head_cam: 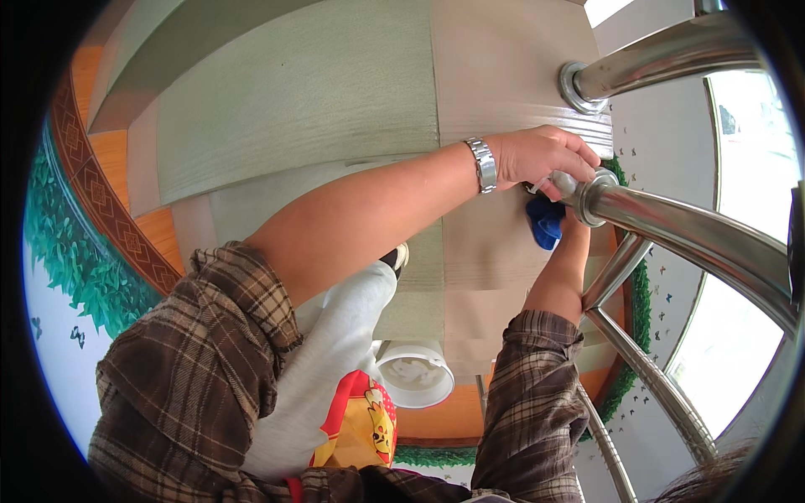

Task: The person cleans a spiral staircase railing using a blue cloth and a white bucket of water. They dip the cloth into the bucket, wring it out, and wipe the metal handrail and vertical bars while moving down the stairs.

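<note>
My left hand (544, 157), with a steel-banded watch (483, 165) at its wrist, reaches across to a stainless steel railing post (679, 226). Its fingers and thumb curl around the greyish end (563, 183) of the post, fingertips against the round collar (596, 196). Whether a thin cloth lies under them I cannot tell. My right hand (571, 210) is almost wholly hidden behind the collar; only the wrist side shows. Beside it, against the stair, is a bunched blue cloth (544, 221). The picture does not settle whether the right hand holds it.
Grey-green stair treads (302, 107) rise ahead. A second steel post (660, 56) stands farther up, and thinner rails (654, 377) run down at right. Below my knee, near a dark shoe (397, 258), is a white bucket (416, 380) with whitish contents. A yellow-red printed apron (361, 421) covers my lap.
</note>
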Demonstrator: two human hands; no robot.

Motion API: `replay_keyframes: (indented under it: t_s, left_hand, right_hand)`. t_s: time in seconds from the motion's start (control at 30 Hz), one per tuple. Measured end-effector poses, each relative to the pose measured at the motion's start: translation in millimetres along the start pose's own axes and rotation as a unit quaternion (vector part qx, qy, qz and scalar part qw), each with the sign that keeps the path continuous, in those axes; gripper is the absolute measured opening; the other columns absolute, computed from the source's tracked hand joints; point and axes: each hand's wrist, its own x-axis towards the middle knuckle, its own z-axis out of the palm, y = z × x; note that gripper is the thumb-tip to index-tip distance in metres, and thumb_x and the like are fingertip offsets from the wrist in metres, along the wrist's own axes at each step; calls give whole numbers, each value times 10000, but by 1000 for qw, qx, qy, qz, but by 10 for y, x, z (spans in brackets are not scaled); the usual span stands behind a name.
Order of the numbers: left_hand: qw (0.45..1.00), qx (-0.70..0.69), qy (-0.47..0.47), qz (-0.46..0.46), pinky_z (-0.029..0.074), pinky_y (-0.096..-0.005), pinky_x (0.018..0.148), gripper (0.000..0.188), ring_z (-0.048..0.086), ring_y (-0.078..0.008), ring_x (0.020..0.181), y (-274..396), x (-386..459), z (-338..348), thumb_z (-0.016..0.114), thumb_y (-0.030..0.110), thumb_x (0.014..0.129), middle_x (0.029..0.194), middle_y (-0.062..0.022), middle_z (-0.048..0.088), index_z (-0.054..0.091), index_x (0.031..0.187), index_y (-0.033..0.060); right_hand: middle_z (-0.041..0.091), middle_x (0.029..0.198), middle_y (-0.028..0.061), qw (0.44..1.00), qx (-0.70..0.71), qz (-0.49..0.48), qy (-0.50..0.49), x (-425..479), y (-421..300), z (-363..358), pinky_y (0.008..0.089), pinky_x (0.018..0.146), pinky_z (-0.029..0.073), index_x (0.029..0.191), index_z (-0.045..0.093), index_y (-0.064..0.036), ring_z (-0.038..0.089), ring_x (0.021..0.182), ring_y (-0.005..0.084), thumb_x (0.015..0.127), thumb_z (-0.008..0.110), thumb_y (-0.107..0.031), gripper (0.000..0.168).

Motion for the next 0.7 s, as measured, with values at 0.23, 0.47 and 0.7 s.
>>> replay_keyframes:
  t_s: [0.23,0.47,0.7]
  left_hand:
    - [1000,6,14,7,440,-268,777,441,539,-119,958,7,44,-19,600,317,830,1107,-57,575,537,1174,48]
    - [999,27,35,-5,452,-259,723,445,547,-100,922,64,118,31,619,320,806,1042,-45,594,554,1150,44]
    - [999,25,41,4,450,-263,722,403,534,-98,912,20,96,44,628,325,798,1008,-47,592,580,1083,44]
  right_hand:
    - [545,1199,147,902,-424,-11,78,-455,-174,129,451,890,415,1210,532,-104,541,1071,296,830,575,-390,478]
    - [556,883,213,752,-654,33,73,-1429,62,94,452,653,484,1255,479,-300,598,744,365,819,565,-339,447]
    - [574,758,182,866,-478,-121,-82,-1932,-367,604,441,615,470,1171,582,-130,580,683,355,847,527,-150,330]
